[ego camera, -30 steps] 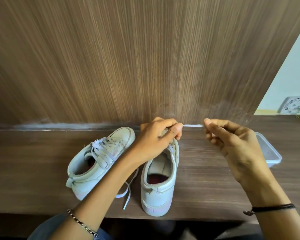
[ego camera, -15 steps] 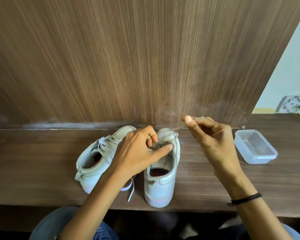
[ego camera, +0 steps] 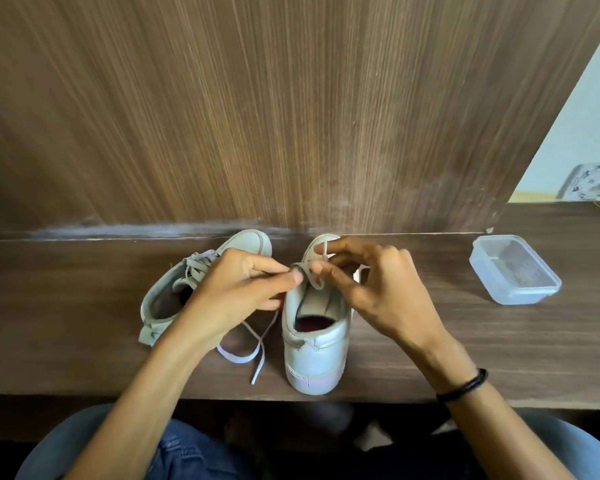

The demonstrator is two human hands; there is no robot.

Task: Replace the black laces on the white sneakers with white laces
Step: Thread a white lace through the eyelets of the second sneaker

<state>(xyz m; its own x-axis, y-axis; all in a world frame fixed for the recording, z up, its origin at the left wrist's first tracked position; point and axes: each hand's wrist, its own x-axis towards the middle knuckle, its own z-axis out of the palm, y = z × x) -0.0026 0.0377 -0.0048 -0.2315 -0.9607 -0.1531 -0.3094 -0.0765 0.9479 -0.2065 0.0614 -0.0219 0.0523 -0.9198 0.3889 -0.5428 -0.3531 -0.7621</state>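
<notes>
Atop rt sneaker [ego camera: 312, 351], both hands [ego camera: 236, 289] [ego camera: 381, 292] pinch white lace [ego camera: 237, 358].

Left sneaker [ego camera: 160, 301]: white, laced in white, angled left. Right sneaker [ego camera: 312, 355]: upright, heel nearest, toe pointing away (upper eyelets unlaced). White lace [ego camera: 257, 356] trails loose between them.

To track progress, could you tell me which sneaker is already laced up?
The left sneaker, crisscrossed with white lace; the right sneaker beside it is mostly unlaced.
</notes>
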